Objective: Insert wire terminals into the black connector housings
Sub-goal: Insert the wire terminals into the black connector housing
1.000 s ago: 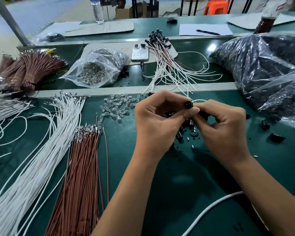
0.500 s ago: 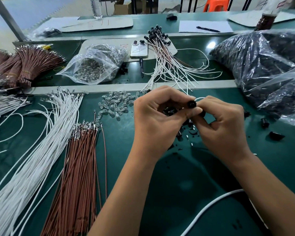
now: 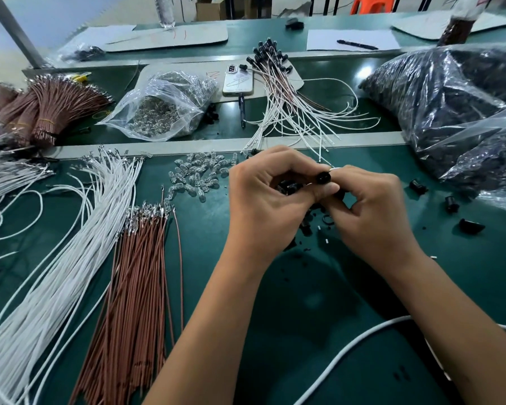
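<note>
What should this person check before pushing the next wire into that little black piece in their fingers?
1. Black housing held firmly between both hands: ok.
2. Left hand and right hand close together above the mat: ok.
3. Wire terminal lined up with the housing's opening: cannot tell, fingers hide it.
4. More white wires and brown wires within reach: ok.
5. Spare housings nearby: ok.
</note>
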